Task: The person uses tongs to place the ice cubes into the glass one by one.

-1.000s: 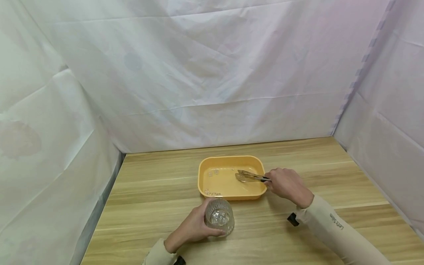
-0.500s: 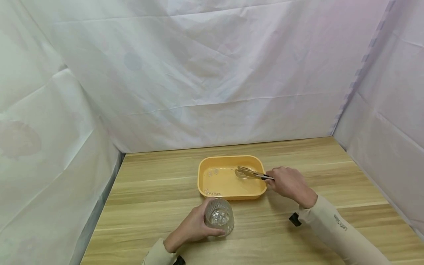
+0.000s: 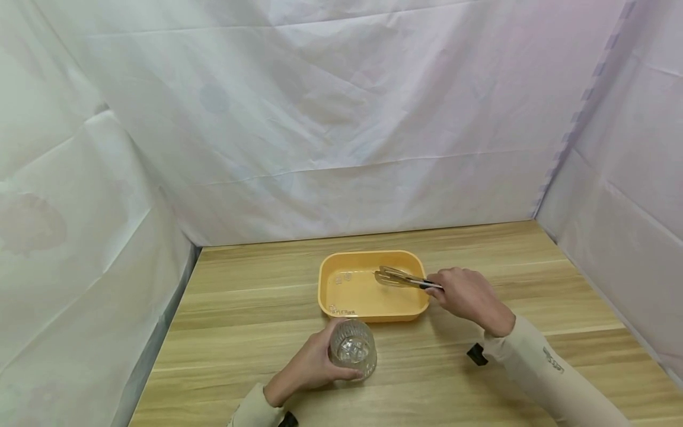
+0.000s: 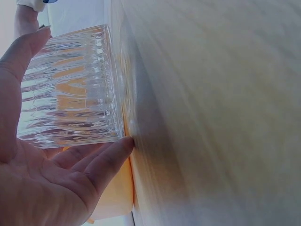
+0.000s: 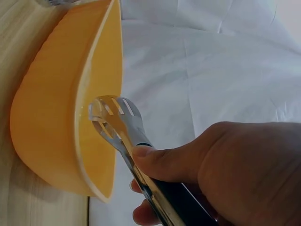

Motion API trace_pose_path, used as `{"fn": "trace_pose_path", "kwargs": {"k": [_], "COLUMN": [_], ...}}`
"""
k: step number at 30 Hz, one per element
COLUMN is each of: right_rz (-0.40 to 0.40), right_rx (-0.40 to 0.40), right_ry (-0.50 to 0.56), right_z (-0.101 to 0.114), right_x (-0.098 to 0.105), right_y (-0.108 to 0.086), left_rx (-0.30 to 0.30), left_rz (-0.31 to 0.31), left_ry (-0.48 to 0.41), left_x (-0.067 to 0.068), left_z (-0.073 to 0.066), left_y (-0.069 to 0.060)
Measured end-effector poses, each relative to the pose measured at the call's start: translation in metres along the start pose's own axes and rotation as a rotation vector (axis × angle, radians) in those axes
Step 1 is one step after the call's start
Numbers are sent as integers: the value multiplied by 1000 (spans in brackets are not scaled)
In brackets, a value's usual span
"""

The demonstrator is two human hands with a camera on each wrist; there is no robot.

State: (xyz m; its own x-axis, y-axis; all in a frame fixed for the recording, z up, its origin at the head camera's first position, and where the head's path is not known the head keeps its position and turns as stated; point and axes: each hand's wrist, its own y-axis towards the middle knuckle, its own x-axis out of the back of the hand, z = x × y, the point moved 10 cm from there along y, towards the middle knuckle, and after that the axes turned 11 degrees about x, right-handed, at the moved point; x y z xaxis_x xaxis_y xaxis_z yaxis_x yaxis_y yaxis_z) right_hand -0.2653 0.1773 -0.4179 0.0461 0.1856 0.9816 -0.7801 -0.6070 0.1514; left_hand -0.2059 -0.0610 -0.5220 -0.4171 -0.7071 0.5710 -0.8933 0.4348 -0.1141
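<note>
My left hand [image 3: 315, 363] is curled round a clear ribbed glass [image 3: 353, 350] that stands on the table in front of the basin and has clear pieces inside. In the left wrist view, thumb and fingers lie along opposite sides of the glass [image 4: 75, 89]. My right hand [image 3: 466, 298] grips metal tongs [image 3: 397, 276] whose slotted heads reach over the yellow basin [image 3: 373, 318]. The right wrist view shows a small clear piece [image 5: 95, 111] at the tips of the tongs [image 5: 134, 120], above the basin's inside.
Several small clear pieces lie in the basin, along its left side and near its front-left corner. The wooden table [image 3: 240, 332] is bordered by white cloth [image 3: 341, 201] at the back and both sides. The glass stands close to the basin's front wall.
The tongs' heads have shifted slightly left and toward the back, and their angle has changed. My right wrist has moved a little to the right. The left hand and glass look unmoved.
</note>
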Motion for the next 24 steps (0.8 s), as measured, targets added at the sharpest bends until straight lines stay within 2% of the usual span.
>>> {"fn": "trace_pose_path", "kwargs": {"k": [15, 24], "right_rz": [-32, -51], "right_rx": [8, 46], "right_ry": [14, 24], "right_z": [20, 36], "right_x": [19, 30], "right_y": [-4, -8], "left_rx": [3, 3], "left_rz": [-7, -12], "left_ry": [6, 8], "left_x": [0, 0], "left_z": [0, 1], "left_y": [1, 1]}}
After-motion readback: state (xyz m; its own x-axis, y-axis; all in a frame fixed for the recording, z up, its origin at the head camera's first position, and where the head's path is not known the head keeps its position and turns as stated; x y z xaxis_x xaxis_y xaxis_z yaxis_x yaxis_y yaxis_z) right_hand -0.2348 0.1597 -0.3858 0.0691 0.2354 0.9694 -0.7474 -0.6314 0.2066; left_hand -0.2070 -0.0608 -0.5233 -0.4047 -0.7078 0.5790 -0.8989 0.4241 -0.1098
